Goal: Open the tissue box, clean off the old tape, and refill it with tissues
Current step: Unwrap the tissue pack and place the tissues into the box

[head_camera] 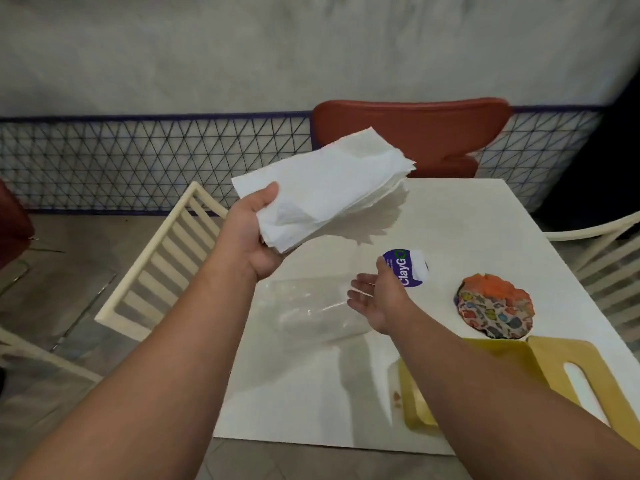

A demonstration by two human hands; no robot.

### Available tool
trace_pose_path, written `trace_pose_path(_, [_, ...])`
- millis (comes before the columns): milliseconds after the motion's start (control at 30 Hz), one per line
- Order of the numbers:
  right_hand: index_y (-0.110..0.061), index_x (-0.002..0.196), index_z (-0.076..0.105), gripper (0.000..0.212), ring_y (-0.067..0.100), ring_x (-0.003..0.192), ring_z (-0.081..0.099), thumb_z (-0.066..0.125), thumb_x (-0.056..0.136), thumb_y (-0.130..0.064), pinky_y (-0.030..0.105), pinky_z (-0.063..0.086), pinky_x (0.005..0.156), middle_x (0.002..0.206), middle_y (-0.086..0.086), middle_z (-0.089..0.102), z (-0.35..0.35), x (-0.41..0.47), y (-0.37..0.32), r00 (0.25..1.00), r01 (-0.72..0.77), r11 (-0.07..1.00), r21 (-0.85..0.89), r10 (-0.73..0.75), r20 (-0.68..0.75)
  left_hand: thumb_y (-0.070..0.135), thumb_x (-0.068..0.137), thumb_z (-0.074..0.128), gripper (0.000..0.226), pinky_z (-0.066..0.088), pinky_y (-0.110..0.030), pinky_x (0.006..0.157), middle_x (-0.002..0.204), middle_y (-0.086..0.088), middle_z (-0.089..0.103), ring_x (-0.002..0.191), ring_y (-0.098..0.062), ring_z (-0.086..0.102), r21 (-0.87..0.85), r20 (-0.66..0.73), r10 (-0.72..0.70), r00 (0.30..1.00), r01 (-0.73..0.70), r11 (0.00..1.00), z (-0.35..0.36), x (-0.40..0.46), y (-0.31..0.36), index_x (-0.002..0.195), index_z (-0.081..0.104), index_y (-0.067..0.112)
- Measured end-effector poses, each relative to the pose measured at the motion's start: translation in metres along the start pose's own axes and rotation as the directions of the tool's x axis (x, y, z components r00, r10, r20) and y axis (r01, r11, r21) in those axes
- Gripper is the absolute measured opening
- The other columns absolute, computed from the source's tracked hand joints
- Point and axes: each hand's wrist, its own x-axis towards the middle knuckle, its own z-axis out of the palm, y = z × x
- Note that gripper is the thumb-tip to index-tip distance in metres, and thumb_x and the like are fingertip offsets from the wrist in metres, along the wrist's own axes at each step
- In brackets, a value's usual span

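My left hand (254, 233) grips a thick stack of white tissues (325, 188) by its near end and holds it in the air above the table's far left part. My right hand (377, 296) hovers lower, palm turned up and to the left, fingers relaxed and holding nothing. Under it lies a clear plastic wrapper (311, 310), empty and crumpled, on the white table (460, 230). The yellow tissue box (540, 362) lies at the near right with its oval slot facing up; my right forearm covers part of it.
A purple round ClayGo sticker (407, 271) lies on the table just past my right hand. A colourful patterned round object (495, 310) sits to its right. A red chair (415, 133) stands behind the table, and cream slatted chairs (166, 258) stand on both sides.
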Motion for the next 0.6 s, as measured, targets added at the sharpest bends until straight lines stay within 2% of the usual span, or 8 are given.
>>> trace_pose_path(67, [0.003,0.116,0.054,0.076,0.039,0.103,0.061,0.037,0.094,-0.067,0.051,0.051,0.091,0.119,0.023,0.061,-0.009,-0.011,-0.005,0.983,-0.117,0.977,0.180,0.088,0.162,0.023,0.087,0.060,0.033,0.055,-0.047,0.084,0.111,-0.011,0.070,0.101,-0.034,0.066,0.020,0.038,-0.052,0.998,0.051,0.998,0.016,-0.003,-0.008,0.118,0.060,0.011])
trace_pose_path(133, [0.004,0.126,0.051,0.090,0.045,0.110,0.060,0.032,0.089,-0.076,0.057,0.050,0.090,0.125,0.030,0.059,-0.030,-0.024,-0.018,0.950,-0.176,0.922,0.345,0.067,0.306,0.024,0.088,0.058,0.027,0.058,-0.045,0.078,0.103,-0.010,0.072,0.090,-0.032,0.070,0.072,0.060,-0.113,0.992,0.108,0.991,0.032,-0.008,-0.025,0.111,0.063,0.011])
trace_pose_path(200, [-0.002,0.131,0.051,0.096,0.047,0.112,0.059,0.028,0.084,-0.082,0.058,0.052,0.088,0.124,0.032,0.060,-0.060,-0.035,-0.036,0.929,-0.176,0.876,0.450,-0.003,0.370,0.023,0.088,0.059,0.025,0.059,-0.048,0.072,0.100,-0.011,0.073,0.083,-0.032,0.071,0.117,0.023,-0.170,0.985,0.166,0.979,0.039,-0.013,-0.049,0.109,0.064,0.011])
trace_pose_path(267, [-0.006,0.132,0.052,0.101,0.049,0.115,0.057,0.030,0.077,-0.088,0.057,0.049,0.094,0.127,0.029,0.059,-0.091,-0.045,-0.052,0.915,-0.184,0.865,0.466,-0.022,0.402,0.022,0.086,0.062,0.029,0.059,-0.050,0.068,0.103,-0.011,0.072,0.083,-0.032,0.071,0.175,-0.048,-0.228,0.972,0.233,0.957,0.036,-0.017,-0.071,0.112,0.063,0.011])
trace_pose_path(333, [-0.007,0.134,0.051,0.108,0.047,0.120,0.055,0.034,0.070,-0.093,0.055,0.043,0.104,0.131,0.025,0.058,-0.125,-0.056,-0.066,0.906,-0.173,0.918,0.356,0.006,0.424,0.022,0.085,0.065,0.031,0.059,-0.045,0.066,0.105,-0.010,0.072,0.083,-0.030,0.071,0.229,-0.119,-0.269,0.956,0.290,0.929,0.034,-0.023,-0.096,0.113,0.064,0.010])
trace_pose_path(433, [-0.005,0.130,0.057,0.096,0.040,0.119,0.058,0.047,0.074,-0.082,0.051,0.040,0.107,0.130,0.020,0.061,-0.166,-0.074,-0.085,0.932,-0.080,0.993,0.083,0.046,0.359,0.022,0.085,0.065,0.028,0.056,-0.044,0.081,0.105,-0.012,0.072,0.091,-0.031,0.069,0.297,-0.147,-0.286,0.947,0.318,0.900,0.043,-0.036,-0.129,0.109,0.065,0.008])
trace_pose_path(500, [-0.005,0.121,0.064,0.073,0.036,0.112,0.063,0.058,0.079,-0.065,0.051,0.043,0.103,0.119,0.017,0.068,-0.183,-0.088,-0.094,0.953,0.007,0.996,-0.089,0.020,0.301,0.022,0.086,0.066,0.025,0.054,-0.044,0.085,0.102,-0.013,0.073,0.092,-0.031,0.069,0.340,-0.144,-0.284,0.948,0.317,0.886,0.053,-0.043,-0.147,0.105,0.066,0.006])
trace_pose_path(600, [-0.012,0.100,0.066,0.024,0.027,0.086,0.070,0.071,0.085,-0.030,0.048,0.051,0.095,0.083,0.006,0.076,-0.205,-0.105,-0.103,0.973,0.134,0.953,-0.273,-0.074,0.217,0.022,0.085,0.067,0.029,0.054,-0.044,0.084,0.101,-0.013,0.073,0.093,-0.031,0.069,0.389,-0.152,-0.280,0.948,0.318,0.865,0.070,-0.051,-0.175,0.108,0.065,0.006])
